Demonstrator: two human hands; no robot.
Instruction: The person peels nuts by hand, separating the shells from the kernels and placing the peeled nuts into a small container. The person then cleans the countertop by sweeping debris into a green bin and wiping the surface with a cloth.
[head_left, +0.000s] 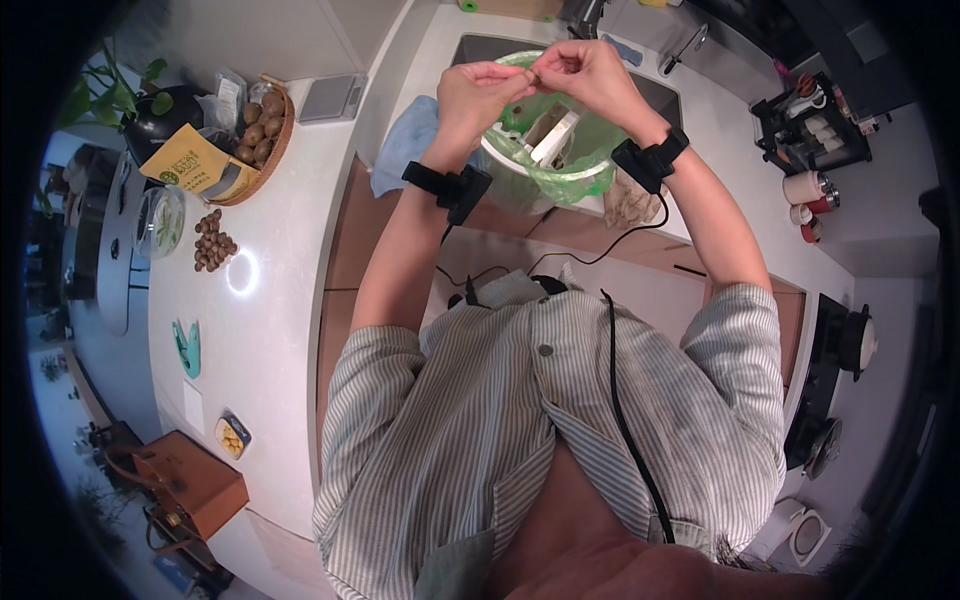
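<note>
Both hands meet above a trash bin (551, 169) lined with a green plastic bag, which stands in front of the sink. My left hand (487, 94) and my right hand (581, 75) pinch a small brownish piece (531, 77) between their fingertips; it looks like a nut or shell, mostly hidden by the fingers. Inside the bin lie an open white carton (553, 139) and small scraps. On the left counter sit a pile of brown nuts (214, 244), a teal-handled tool (187, 349) and a small dish of pale yellow kernels (232, 436).
A wicker basket (279, 154) holds kiwifruit and a yellow pouch (196, 165), near a kitchen scale (330, 99) and clear plastic containers (158, 222). A blue cloth (405, 146) drapes over the counter edge. A brown handbag (191, 484) stands lower left; a black rack (814, 124) stands right.
</note>
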